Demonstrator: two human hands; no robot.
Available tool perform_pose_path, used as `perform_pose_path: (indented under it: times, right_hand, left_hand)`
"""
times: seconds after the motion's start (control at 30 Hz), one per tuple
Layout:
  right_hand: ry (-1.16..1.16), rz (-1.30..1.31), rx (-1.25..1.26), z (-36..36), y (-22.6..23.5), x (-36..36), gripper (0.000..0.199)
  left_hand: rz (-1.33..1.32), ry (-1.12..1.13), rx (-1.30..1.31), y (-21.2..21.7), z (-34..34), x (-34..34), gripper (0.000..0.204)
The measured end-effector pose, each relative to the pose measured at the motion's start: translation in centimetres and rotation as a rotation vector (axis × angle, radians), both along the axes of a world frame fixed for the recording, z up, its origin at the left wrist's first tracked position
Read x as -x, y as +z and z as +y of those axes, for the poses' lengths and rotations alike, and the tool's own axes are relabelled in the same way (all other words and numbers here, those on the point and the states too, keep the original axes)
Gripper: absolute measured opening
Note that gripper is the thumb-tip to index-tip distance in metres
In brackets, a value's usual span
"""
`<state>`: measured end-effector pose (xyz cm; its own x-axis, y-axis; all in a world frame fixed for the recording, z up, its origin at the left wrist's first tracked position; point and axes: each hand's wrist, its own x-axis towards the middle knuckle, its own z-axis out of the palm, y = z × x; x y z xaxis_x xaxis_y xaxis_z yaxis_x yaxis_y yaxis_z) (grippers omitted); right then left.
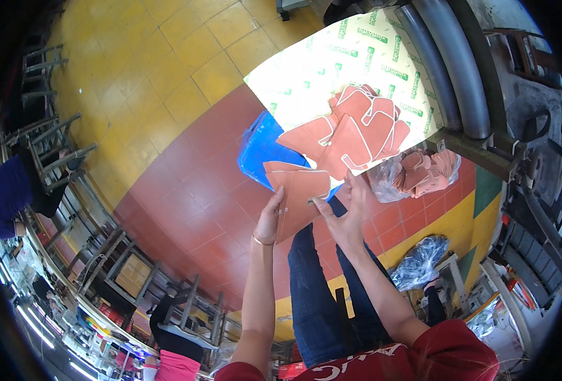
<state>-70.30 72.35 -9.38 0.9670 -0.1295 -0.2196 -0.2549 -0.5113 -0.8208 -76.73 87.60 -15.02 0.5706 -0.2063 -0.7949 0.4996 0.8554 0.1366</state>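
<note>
Several flat reddish-brown cut panels with pale edges are held up in front of me, overlapping one another. My left hand is closed on their left side, thumb in front. At their right edge, the thumb of my right hand touches a notched corner. The other right fingers stretch upward, apart from the thumb, close to the lower edge of a loose pile of matching panels. That pile lies on a pale sheet with green print; many of its panels have white-lined edges and hooked cut-outs.
Two grey metal rollers stand beyond the sheet on the right. Below the sheet are a blue bin and a clear bag of brown pieces. Crumpled clear plastic lies at right. Stools and people are at left.
</note>
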Motion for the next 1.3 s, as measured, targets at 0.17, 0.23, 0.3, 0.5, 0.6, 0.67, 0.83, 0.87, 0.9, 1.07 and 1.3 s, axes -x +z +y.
perform_pose_path:
  times: [0.17, 0.23, 0.3, 0.5, 0.6, 0.67, 0.83, 0.87, 0.9, 1.07, 1.3]
  right_hand:
    - [0.416, 0.137, -0.049, -1.3, -0.3, -2.1, 0.041]
    - [0.52, 0.191, -0.076, -1.8, -0.4, -2.2, 0.038]
    - [0.629, 0.015, 0.059, -2.0, -0.4, -2.0, 0.037]
    - [0.676, 0.047, 0.014, -1.3, -0.8, -2.7, 0.039]
    - [0.739, 0.104, 0.012, -1.6, -0.9, -3.5, 0.039]
    - [0.794, 0.108, 0.059, -1.9, -0.8, -3.8, 0.039]
    - [0.825, -0.078, 0.019, -1.6, -0.3, -4.9, 0.032]
    - [0.839, -0.069, -0.032, -1.5, 0.0, -5.2, 0.029]
    - [0.841, -0.101, -0.093, -1.3, 0.3, -5.6, 0.026]
    - [0.782, 0.287, -0.397, -1.5, 3.0, -10.0, 0.019]
    - [0.765, -0.232, 0.206, 3.3, -3.7, -24.1, 0.034]
  left_hand:
    - [0.013, -0.151, -0.073, -1.0, -0.4, 1.3, 0.048]
    - [0.019, -0.137, -0.063, -0.9, -0.3, 1.4, 0.047]
    - [0.032, -0.036, 0.035, -0.6, -0.3, 1.4, 0.046]
    - [0.045, 0.043, 0.007, 0.4, -0.1, 0.4, 0.042]
    - [0.068, -0.09, 0.022, 0.1, 0.4, 0.0, 0.04]
    - [0.082, -0.177, -0.008, -0.4, 0.4, -0.2, 0.039]
    - [0.09, -0.199, -0.022, -1.7, -0.6, -0.9, 0.041]
    - [0.111, -0.138, -0.003, -1.8, -0.8, -1.2, 0.04]
    - [0.13, -0.077, 0.018, -1.8, -0.9, -1.3, 0.04]
    - [0.04, 0.151, 0.106, -1.4, 0.7, -1.3, 0.053]
    - [-0.364, -0.108, 0.1, -3.2, 4.3, 1.2, 0.058]
